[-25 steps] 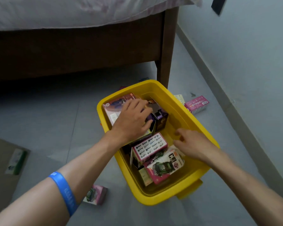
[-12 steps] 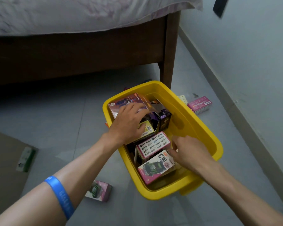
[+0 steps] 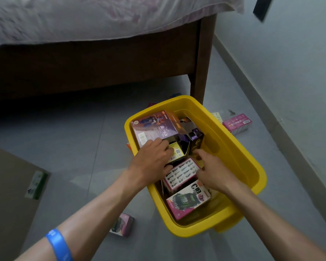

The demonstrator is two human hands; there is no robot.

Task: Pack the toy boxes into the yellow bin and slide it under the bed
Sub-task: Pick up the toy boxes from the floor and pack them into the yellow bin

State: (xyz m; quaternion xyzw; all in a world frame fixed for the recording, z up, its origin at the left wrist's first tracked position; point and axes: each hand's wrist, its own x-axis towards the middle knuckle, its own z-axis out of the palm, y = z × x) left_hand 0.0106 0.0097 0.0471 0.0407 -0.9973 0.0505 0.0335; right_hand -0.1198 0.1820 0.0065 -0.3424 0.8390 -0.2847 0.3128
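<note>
Yellow bin (image 3: 252,172): one, plastic, rectangular, open-topped, with a thick rolled rim; stands on the grey floor (image 3: 73,147) just in front of the bed leg (image 3: 203,59), not under the bed (image 3: 94,61).

Toy boxes inside the bin: at least five visible. One large purple box (image 3: 152,127) at the far left; one yellow-labelled box (image 3: 176,153); one dark box (image 3: 196,136); one pink-and-white box (image 3: 181,173); one pink box with a green picture (image 3: 188,201) nearest the viewer.

Toy boxes on the floor: one pink box by the wall (image 3: 237,123); one small pink box by the left arm (image 3: 122,225).

Left hand (image 3: 151,162): fingers curled onto the yellow-labelled box.

Right hand (image 3: 213,172): fingers curled down among the boxes; whether they hold anything cannot be told.

Blue wristband (image 3: 58,245): one, left forearm.
</note>
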